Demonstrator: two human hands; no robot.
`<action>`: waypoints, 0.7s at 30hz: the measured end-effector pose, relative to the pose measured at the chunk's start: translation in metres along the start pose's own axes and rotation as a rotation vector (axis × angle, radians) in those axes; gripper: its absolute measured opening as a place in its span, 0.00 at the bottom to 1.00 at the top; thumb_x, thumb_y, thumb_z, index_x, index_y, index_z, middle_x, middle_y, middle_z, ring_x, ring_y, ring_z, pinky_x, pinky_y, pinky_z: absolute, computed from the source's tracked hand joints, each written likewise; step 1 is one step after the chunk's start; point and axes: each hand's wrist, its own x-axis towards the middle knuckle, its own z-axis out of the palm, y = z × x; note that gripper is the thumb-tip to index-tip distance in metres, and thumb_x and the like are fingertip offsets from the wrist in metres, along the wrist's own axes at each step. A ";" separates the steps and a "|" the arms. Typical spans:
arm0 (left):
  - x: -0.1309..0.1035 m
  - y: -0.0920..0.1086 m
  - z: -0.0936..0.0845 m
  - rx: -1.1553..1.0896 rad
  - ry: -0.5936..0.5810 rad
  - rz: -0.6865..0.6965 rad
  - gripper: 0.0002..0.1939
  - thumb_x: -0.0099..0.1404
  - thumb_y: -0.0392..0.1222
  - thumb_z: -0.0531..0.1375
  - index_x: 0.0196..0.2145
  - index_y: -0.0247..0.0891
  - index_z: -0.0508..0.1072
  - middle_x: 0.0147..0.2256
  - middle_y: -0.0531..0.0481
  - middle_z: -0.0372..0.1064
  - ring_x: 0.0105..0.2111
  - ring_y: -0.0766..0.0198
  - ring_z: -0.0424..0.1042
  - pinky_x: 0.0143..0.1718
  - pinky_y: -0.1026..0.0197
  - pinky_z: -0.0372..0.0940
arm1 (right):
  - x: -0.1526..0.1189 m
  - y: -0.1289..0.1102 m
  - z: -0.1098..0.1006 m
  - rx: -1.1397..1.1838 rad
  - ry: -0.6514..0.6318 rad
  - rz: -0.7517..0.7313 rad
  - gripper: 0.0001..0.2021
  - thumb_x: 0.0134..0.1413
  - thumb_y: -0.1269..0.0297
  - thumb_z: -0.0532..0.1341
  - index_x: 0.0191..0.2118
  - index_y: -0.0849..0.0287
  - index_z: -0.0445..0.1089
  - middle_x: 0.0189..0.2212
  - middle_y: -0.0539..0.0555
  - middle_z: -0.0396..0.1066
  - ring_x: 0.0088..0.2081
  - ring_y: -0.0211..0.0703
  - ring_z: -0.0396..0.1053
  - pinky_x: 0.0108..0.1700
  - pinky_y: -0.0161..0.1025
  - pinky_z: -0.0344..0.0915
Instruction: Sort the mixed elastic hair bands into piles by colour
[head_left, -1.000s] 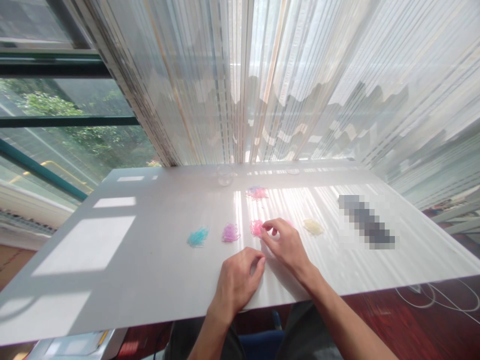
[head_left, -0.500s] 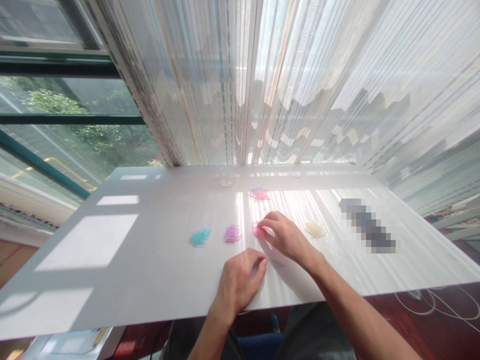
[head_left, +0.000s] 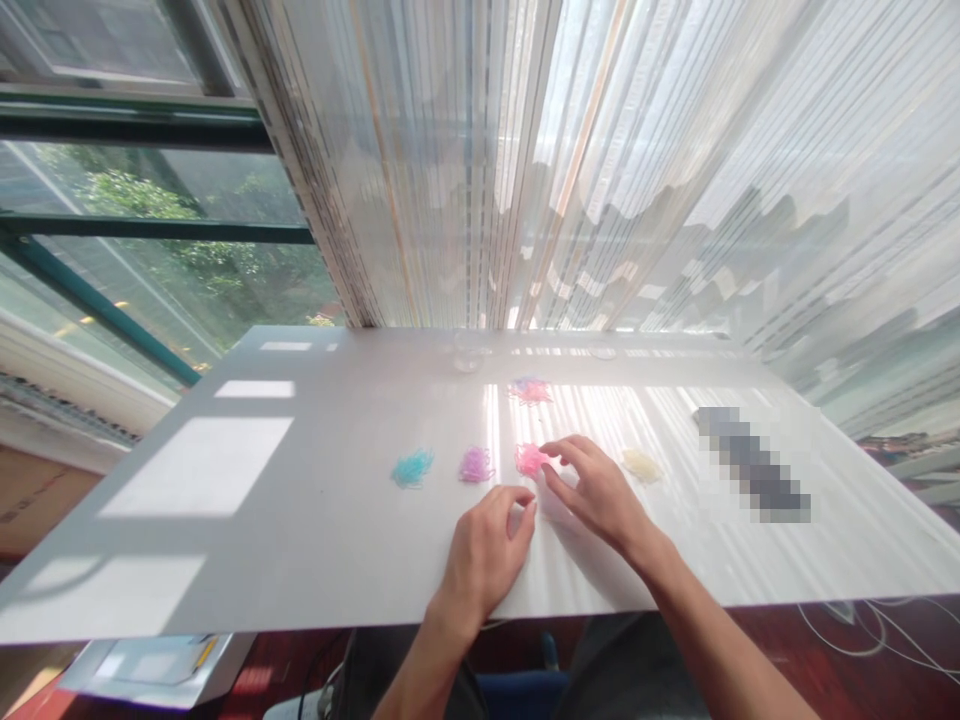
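Small loops like rubber bands lie in piles on the white table. My right hand (head_left: 596,490) is just right of the pink rubber bands (head_left: 531,460), its thumb and index finger apart and nothing visible between them. Nearer the table's front edge rests my left hand (head_left: 487,545), thumb and index fingertip pinched together; whatever they hold, if anything, is too small to make out. To the left lie purple rubber bands (head_left: 476,464) and teal rubber bands (head_left: 412,467). Pale yellow rubber bands (head_left: 642,464) sit beyond my right hand. A mixed pink and blue pile (head_left: 530,390) lies farther back.
A clear round container (head_left: 466,357) stands at the back of the white table (head_left: 345,560), with a clear disc, perhaps its lid (head_left: 602,353), to its right. A pixelated dark object (head_left: 754,465) lies on the right. Striped curtains (head_left: 450,180) hang behind.
My right hand has drawn back to the right from the pink pile, and its fingers have spread. The left hand stays in nearly the same place. The whole view has shifted slightly.
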 end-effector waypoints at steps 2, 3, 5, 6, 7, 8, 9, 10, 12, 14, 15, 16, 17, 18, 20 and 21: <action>0.009 0.002 -0.002 0.061 0.018 -0.006 0.07 0.72 0.37 0.58 0.44 0.40 0.77 0.37 0.50 0.80 0.29 0.63 0.76 0.38 0.61 0.72 | -0.008 0.001 0.002 0.013 0.035 0.008 0.09 0.67 0.65 0.58 0.48 0.55 0.73 0.40 0.57 0.75 0.42 0.50 0.74 0.45 0.47 0.74; 0.015 0.003 -0.003 0.109 0.020 -0.012 0.08 0.72 0.37 0.59 0.44 0.40 0.78 0.38 0.50 0.80 0.31 0.62 0.77 0.40 0.60 0.72 | -0.012 0.002 0.003 0.019 0.048 0.007 0.10 0.68 0.66 0.57 0.49 0.55 0.73 0.41 0.57 0.75 0.43 0.50 0.74 0.47 0.48 0.74; 0.029 0.005 -0.003 0.221 0.023 -0.035 0.08 0.71 0.37 0.60 0.44 0.40 0.79 0.39 0.49 0.80 0.36 0.59 0.79 0.41 0.59 0.72 | -0.016 0.003 0.007 0.032 0.061 0.000 0.12 0.68 0.67 0.56 0.52 0.55 0.73 0.43 0.59 0.75 0.45 0.51 0.74 0.48 0.50 0.74; 0.035 0.005 -0.002 0.253 0.026 -0.042 0.08 0.71 0.37 0.60 0.44 0.40 0.79 0.40 0.48 0.80 0.39 0.58 0.79 0.42 0.59 0.72 | -0.018 0.004 0.010 0.038 0.063 -0.004 0.13 0.68 0.68 0.56 0.54 0.55 0.73 0.44 0.59 0.75 0.46 0.52 0.74 0.48 0.50 0.75; 0.041 0.005 -0.001 0.278 0.027 -0.047 0.08 0.71 0.37 0.60 0.44 0.40 0.79 0.40 0.47 0.80 0.40 0.57 0.79 0.43 0.58 0.72 | -0.018 0.005 0.012 0.042 0.062 -0.010 0.14 0.68 0.69 0.55 0.54 0.54 0.73 0.45 0.59 0.75 0.46 0.52 0.74 0.47 0.50 0.75; 0.046 0.005 0.001 0.295 0.026 -0.051 0.08 0.70 0.37 0.61 0.44 0.40 0.79 0.40 0.47 0.80 0.40 0.56 0.79 0.43 0.58 0.72 | -0.019 0.006 0.014 0.045 0.058 -0.016 0.15 0.68 0.70 0.55 0.55 0.54 0.73 0.45 0.59 0.76 0.47 0.52 0.74 0.47 0.51 0.75; 0.050 0.004 0.003 0.307 0.021 -0.055 0.07 0.70 0.37 0.61 0.44 0.41 0.79 0.40 0.46 0.80 0.40 0.56 0.79 0.42 0.58 0.72 | -0.018 0.006 0.016 0.045 0.053 -0.021 0.15 0.68 0.71 0.55 0.55 0.54 0.73 0.46 0.59 0.76 0.47 0.53 0.74 0.47 0.51 0.75; 0.053 0.004 0.005 0.323 0.014 -0.061 0.07 0.70 0.37 0.61 0.43 0.41 0.79 0.39 0.46 0.79 0.39 0.56 0.79 0.42 0.58 0.72 | -0.018 0.007 0.018 0.042 0.047 -0.027 0.15 0.68 0.72 0.55 0.54 0.54 0.73 0.46 0.59 0.76 0.47 0.53 0.74 0.47 0.51 0.75; 0.056 0.002 0.009 0.353 -0.002 -0.080 0.06 0.69 0.36 0.61 0.40 0.41 0.79 0.37 0.46 0.79 0.37 0.56 0.78 0.40 0.59 0.71 | -0.018 0.007 0.021 0.036 0.041 -0.027 0.16 0.68 0.74 0.54 0.53 0.54 0.74 0.47 0.59 0.76 0.47 0.53 0.74 0.48 0.52 0.75; 0.057 0.001 0.010 0.375 -0.021 -0.100 0.06 0.69 0.35 0.61 0.38 0.40 0.79 0.36 0.46 0.78 0.37 0.56 0.78 0.40 0.59 0.71 | -0.019 0.007 0.022 0.035 0.038 -0.019 0.16 0.67 0.75 0.53 0.52 0.55 0.74 0.46 0.59 0.76 0.47 0.53 0.74 0.49 0.52 0.75; 0.057 0.001 0.010 0.382 -0.031 -0.110 0.06 0.69 0.35 0.61 0.37 0.40 0.79 0.36 0.46 0.78 0.37 0.56 0.78 0.40 0.58 0.71 | -0.019 0.007 0.022 0.038 0.036 -0.015 0.17 0.67 0.76 0.53 0.52 0.56 0.74 0.46 0.59 0.76 0.47 0.53 0.74 0.49 0.52 0.75; 0.057 0.002 0.010 0.388 -0.040 -0.118 0.06 0.69 0.35 0.61 0.37 0.40 0.79 0.36 0.46 0.78 0.37 0.56 0.78 0.40 0.58 0.71 | -0.019 0.007 0.022 0.042 0.033 -0.012 0.17 0.67 0.76 0.52 0.52 0.56 0.74 0.46 0.60 0.76 0.47 0.53 0.73 0.49 0.52 0.75; 0.057 0.002 0.009 0.393 -0.048 -0.124 0.06 0.69 0.35 0.61 0.38 0.40 0.79 0.37 0.46 0.79 0.38 0.56 0.78 0.41 0.58 0.71 | -0.020 0.006 0.022 0.048 0.032 -0.008 0.17 0.67 0.76 0.52 0.52 0.57 0.74 0.46 0.60 0.76 0.47 0.53 0.73 0.49 0.52 0.75; 0.057 0.003 0.009 0.396 -0.056 -0.128 0.06 0.69 0.35 0.61 0.39 0.39 0.79 0.37 0.46 0.79 0.38 0.56 0.78 0.41 0.57 0.71 | -0.020 0.006 0.022 0.053 0.030 -0.004 0.16 0.67 0.76 0.52 0.51 0.57 0.74 0.46 0.60 0.76 0.47 0.53 0.73 0.48 0.52 0.75; 0.057 0.004 0.007 0.401 -0.067 -0.134 0.06 0.70 0.36 0.60 0.40 0.39 0.79 0.37 0.46 0.79 0.39 0.55 0.78 0.42 0.57 0.71 | -0.020 0.006 0.022 0.065 0.031 0.004 0.16 0.68 0.76 0.52 0.50 0.56 0.74 0.46 0.60 0.76 0.46 0.53 0.74 0.47 0.52 0.75; 0.057 0.004 0.006 0.401 -0.069 -0.135 0.07 0.70 0.36 0.60 0.40 0.39 0.79 0.38 0.46 0.80 0.39 0.55 0.79 0.42 0.56 0.71 | -0.020 0.006 0.023 0.070 0.034 0.009 0.16 0.68 0.75 0.52 0.50 0.56 0.75 0.45 0.60 0.76 0.46 0.52 0.74 0.47 0.51 0.75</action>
